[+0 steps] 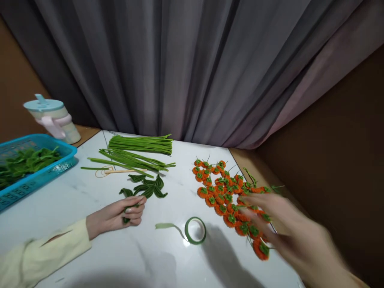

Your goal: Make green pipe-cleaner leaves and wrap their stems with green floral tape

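Observation:
My left hand (pixel 127 212) is closed around a dark green fuzzy leaf (pixel 126 220), which pokes out below the fingers. Just beyond it lie several more dark green leaves (pixel 149 186) in a loose pile. On the right, my right hand (pixel 285 224) is blurred by motion, its fingers stretched out and apart over a group of small orange fuzzy persimmons (pixel 220 199) with green tops and thin wire stems. It covers part of the group. Between my hands stands a roll of green floral tape (pixel 195 231), its loose end (pixel 165 226) trailing left.
Green fuzzy stems (pixel 141 145) lie bundled at the back, with looser ones in front. A thin wooden stick (pixel 126 171) and a rubber band (pixel 102 172) lie nearby. A blue basket (pixel 69 154) of green leaves and a lidded cup (pixel 57 120) stand left. Grey curtains (pixel 177 68) hang behind the table.

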A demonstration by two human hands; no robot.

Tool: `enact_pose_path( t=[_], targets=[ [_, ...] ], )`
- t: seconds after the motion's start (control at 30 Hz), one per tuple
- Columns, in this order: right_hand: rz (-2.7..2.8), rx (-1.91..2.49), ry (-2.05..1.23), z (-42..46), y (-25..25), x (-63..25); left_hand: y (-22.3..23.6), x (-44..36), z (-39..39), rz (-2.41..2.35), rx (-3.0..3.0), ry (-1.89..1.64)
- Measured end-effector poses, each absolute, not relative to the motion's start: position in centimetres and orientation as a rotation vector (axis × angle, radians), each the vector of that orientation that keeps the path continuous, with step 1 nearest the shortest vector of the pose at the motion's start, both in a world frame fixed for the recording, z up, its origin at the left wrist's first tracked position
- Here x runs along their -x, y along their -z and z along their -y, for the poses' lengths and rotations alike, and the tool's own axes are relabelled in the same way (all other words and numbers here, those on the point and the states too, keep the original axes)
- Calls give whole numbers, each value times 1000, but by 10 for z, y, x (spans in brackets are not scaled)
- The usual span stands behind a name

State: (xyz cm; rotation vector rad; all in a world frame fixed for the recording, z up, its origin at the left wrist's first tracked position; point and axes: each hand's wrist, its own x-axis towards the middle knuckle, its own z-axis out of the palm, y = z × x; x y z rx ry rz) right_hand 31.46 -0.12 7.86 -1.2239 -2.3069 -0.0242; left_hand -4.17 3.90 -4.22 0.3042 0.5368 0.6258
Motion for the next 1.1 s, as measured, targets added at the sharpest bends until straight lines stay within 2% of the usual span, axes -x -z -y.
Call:
enact_pose_path(
  t=[0.13, 0.23, 0.33, 0.53, 0.83, 0.97, 1.1],
  targets=[
    [2633, 932, -434, -17, -33, -231, 39, 41, -42, -546, -331, -642],
    [2606, 970, -560, -31, 5, -188, 37, 46, -42, -560, -382, -584],
    [2575, 949, -668, -35, 21, -173, 36, 50, -42, -554, -413, -522],
    [2444, 718, -980, -36, 32, -173, 33, 42, -53, -526, -316, -529],
    [2076, 891, -1301, -49, 32, -184, 37, 19, -101, -582, -770, -754],
    [2130, 724, -1460, -58, 25, -194, 36, 15, -105, -675, -1019, -765],
    [2380, 491, -1414, -65, 22, -200, 38, 15, -104, -740, -1121, -742]
  ],
)
